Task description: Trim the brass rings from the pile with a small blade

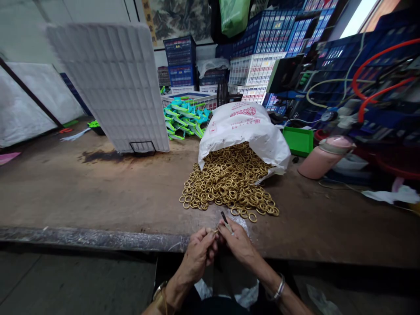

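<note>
My left hand (200,253) and my right hand (238,245) meet at the near edge of the workbench, fingers pinched together. The right hand grips a thin dark tool (225,221) whose tip sticks up toward the rings. The left hand pinches something small and pale against it; I cannot make out what. Just beyond the hands lies a heap of brass rings (229,183), spilling from a white sack (244,129) lying on its side.
A white slotted tray (111,83) stands upright at the back left. Teal plastic parts (185,118) fill a crate behind it. A green box (298,141) and a pink flask (323,157) lie right of the sack. Blue crates and red hoses crowd the back.
</note>
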The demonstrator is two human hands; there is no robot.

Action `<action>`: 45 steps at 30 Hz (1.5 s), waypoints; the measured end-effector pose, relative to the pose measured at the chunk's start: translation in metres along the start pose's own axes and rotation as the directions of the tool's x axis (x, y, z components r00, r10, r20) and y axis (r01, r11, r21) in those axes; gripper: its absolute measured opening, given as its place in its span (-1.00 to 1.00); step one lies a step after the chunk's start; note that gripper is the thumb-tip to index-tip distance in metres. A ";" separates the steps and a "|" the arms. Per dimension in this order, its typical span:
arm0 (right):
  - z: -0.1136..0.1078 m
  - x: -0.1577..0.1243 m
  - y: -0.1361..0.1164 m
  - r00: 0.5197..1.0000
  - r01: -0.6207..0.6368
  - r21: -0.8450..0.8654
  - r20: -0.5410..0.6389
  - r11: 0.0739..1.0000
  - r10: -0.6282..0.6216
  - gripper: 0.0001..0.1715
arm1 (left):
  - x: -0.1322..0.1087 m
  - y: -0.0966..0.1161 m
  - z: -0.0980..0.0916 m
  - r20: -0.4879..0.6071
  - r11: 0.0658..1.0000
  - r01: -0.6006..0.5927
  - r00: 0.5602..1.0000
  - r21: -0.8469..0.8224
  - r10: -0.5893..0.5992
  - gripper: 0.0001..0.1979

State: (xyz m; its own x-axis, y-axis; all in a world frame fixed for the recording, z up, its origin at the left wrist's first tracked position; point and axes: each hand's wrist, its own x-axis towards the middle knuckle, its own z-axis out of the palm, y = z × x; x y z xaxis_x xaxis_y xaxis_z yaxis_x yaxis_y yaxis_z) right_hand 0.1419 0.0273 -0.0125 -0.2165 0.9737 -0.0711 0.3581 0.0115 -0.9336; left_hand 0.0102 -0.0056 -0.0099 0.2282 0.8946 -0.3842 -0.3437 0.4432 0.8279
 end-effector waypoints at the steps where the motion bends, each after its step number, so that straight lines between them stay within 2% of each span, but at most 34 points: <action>1: -0.001 0.000 0.001 1.000 -0.012 -0.015 -0.012 1.000 0.012 -0.74 | 0.000 0.000 0.000 -0.006 1.000 -0.009 1.000 -0.016 0.009 -0.68; 3: -0.002 -0.002 0.003 0.999 0.017 -0.121 -0.032 0.992 -0.021 -0.77 | -0.001 0.002 0.000 -0.015 0.999 -0.036 0.999 -0.024 0.035 -0.69; 6: -0.005 -0.008 0.003 0.989 0.145 -0.337 0.045 0.930 -0.138 -0.85 | -0.001 0.004 0.002 -0.016 0.997 -0.072 0.997 -0.001 0.072 -0.70; 8: -0.005 -0.013 0.002 0.977 0.214 -0.444 0.110 0.870 -0.184 -0.80 | -0.001 0.006 0.003 -0.008 0.996 -0.090 0.996 0.017 0.090 -0.69; 11: -0.004 -0.015 0.001 0.970 0.245 -0.549 0.136 0.799 -0.203 -0.74 | 0.000 0.007 0.003 0.001 0.992 -0.118 0.993 0.031 0.118 -0.68; 16: -0.002 -0.014 0.001 0.970 0.243 -0.607 0.132 0.757 -0.206 -0.70 | 0.001 0.008 0.003 -0.020 0.987 -0.132 0.991 0.096 0.134 -0.65; 21: -0.003 -0.014 -0.003 0.979 0.204 -0.633 0.112 0.747 -0.172 -0.71 | 0.003 0.004 0.001 -0.031 0.988 -0.127 0.991 0.088 0.130 -0.66; 28: -0.006 -0.011 0.003 0.977 0.186 -0.643 0.198 0.743 -0.074 -0.74 | 0.001 -0.001 -0.001 -0.008 0.967 -0.198 0.979 0.159 0.202 -0.67; 30: -0.010 -0.007 0.007 0.985 0.154 -0.690 0.167 0.707 -0.051 -0.75 | -0.005 0.003 0.002 0.011 0.972 -0.182 0.983 0.147 0.182 -0.67; 34: -0.023 0.003 0.011 0.999 -0.010 -0.779 -0.028 0.627 -0.019 -0.75 | -0.015 0.013 0.008 0.075 0.991 -0.129 0.989 0.018 0.127 -0.73; 38: -0.035 0.012 0.012 0.975 -0.140 -0.805 -0.214 0.576 -0.062 -0.80 | -0.013 0.018 0.008 0.045 0.994 -0.057 0.997 -0.090 0.061 -0.72; 41: -0.038 0.017 0.013 0.970 -0.152 -0.826 -0.230 0.542 -0.079 -0.82 | -0.010 0.017 0.005 0.013 0.987 -0.036 0.999 -0.159 0.039 -0.74; 45: -0.036 0.018 0.013 0.973 -0.163 -0.835 -0.225 0.525 -0.055 -0.86 | -0.009 0.014 -0.002 0.040 0.950 0.028 0.999 -0.310 -0.017 -0.82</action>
State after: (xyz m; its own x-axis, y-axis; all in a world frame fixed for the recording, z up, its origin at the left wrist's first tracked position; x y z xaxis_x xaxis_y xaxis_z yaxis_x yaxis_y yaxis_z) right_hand 0.1754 0.0534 -0.0130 -0.0263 0.9978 0.0609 0.9820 0.0372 -0.1851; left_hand 0.0014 -0.0069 0.0043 0.2706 0.8841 -0.3811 -0.6021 0.4643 0.6495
